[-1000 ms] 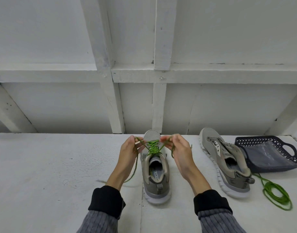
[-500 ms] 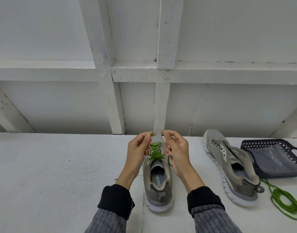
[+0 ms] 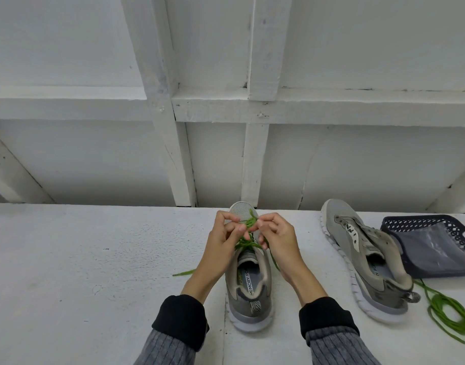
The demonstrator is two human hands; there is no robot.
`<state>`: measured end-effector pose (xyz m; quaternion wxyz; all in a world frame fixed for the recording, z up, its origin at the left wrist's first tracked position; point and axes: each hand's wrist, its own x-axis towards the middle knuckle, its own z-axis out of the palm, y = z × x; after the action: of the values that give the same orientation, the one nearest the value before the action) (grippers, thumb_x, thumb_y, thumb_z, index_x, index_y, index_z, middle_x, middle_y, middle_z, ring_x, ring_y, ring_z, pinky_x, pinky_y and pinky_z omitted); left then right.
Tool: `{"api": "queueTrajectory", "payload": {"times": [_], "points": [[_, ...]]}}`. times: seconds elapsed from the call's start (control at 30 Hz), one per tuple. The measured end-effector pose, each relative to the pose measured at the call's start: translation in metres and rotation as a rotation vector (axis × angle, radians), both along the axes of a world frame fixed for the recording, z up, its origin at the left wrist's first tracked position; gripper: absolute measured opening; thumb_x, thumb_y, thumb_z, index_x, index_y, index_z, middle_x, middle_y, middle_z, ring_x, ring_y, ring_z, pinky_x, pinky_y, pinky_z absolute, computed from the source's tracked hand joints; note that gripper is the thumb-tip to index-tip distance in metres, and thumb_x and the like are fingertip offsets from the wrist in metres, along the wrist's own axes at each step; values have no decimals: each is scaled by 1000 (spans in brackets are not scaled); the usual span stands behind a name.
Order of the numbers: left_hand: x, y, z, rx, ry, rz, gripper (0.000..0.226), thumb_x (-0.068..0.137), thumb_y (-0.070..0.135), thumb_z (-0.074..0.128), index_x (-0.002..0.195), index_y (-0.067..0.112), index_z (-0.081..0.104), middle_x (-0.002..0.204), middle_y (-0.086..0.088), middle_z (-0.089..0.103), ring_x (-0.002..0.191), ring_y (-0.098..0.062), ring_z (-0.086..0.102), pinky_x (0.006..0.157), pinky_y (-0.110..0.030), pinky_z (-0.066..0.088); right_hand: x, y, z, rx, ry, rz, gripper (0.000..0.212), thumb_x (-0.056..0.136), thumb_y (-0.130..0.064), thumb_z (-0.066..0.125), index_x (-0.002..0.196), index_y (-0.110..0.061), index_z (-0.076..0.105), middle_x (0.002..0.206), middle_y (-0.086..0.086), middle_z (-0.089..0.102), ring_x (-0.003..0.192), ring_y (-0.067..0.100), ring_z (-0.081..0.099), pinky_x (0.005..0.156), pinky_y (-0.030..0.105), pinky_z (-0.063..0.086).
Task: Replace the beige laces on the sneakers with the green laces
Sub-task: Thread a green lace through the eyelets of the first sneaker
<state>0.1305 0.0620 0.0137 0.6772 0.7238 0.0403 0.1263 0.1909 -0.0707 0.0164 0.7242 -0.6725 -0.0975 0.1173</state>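
**Tying off the green lace on the first sneaker**

The thin green cord lace (image 3: 248,234) is threaded up the grey mesh sneaker (image 3: 248,280) standing mid-bench, its ends gathered above the tongue. The left hand (image 3: 223,248) and right hand (image 3: 274,241) both pinch the lace with curled fingers. It looks limp and light and should slip if slack, so it is best held near the ends. A second grey sneaker (image 3: 365,256) lies unlaced to the right, beside a dark plastic basket (image 3: 410,225) and a coiled spare green lace (image 3: 447,314) on the white bench (image 3: 81,259).
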Motion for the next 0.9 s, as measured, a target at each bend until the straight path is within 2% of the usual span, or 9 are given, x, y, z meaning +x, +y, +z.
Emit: {"api": "queueTrajectory", "payload": {"times": [0.07,0.17,0.27,0.37,0.5,0.6,0.67,0.73,0.9], "points": [[1,0,-3,0,9,-4,16,98,22,54,105,18,41,73,1,66,82,-19,66,86,-34,51,-1,0,-5,9,-1,1,9,93,-9,60,95,-4,67,75,18,61,56,12,45,52,21,41],[2,-3,-4,-4,11,-3,16,99,20,54,104,18,39,72,1,65,81,-26,67,87,-41,52,-4,-1,-10,55,29,18,13,91,-6,61,95,-7,73,71,15,55,57,12,42,57,23,40],[3,-3,-5,46,14,24,14,100,15,53,103,17,39,70,3,65,76,-16,66,81,-33,51,-6,-3,-8,178,99,68,18,94,-7,56,92,-3,74,75,19,57,63,15,43,59,23,40],[4,-3,-3,123,24,23,15,99,17,55,103,16,41,72,-1,68,75,-15,67,78,-28,52,-7,-3,-4,142,56,40,16,91,-16,62,89,-9,76,71,16,55,60,13,42,57,21,41],[3,4,3,201,82,-18,7,96,21,58,94,16,55,66,2,64,61,-8,56,63,-19,46,-7,1,-6,218,157,5,15,92,-13,60,94,-9,75,72,12,49,59,11,38,58,19,42],[6,16,4,213,143,-122,22,98,21,55,78,14,59,64,6,57,63,-7,52,66,-20,45,-7,1,-6,359,248,53,17,94,-10,53,96,-4,69,67,5,49,61,12,38,62,22,40],[7,19,8,177,164,-181,25,100,20,51,79,8,57,65,6,53,63,-6,50,66,-18,43,-8,-1,-5,377,210,102,16,93,-13,52,93,-5,66,70,4,51,63,12,39,61,21,39],[11,23,11,86,173,-192,29,101,21,47,77,5,52,67,3,48,64,-6,47,68,-17,42,-5,-7,0,256,76,164,15,91,-18,54,88,-8,65,76,6,53,65,12,42,60,19,40],[18,27,11,-30,206,-101,28,102,20,47,78,13,60,62,6,49,64,-11,46,73,-29,43,4,-17,10,-582,-604,250,14,95,-9,56,93,-13,69,91,-4,56,83,10,56,77,21,47]]}}
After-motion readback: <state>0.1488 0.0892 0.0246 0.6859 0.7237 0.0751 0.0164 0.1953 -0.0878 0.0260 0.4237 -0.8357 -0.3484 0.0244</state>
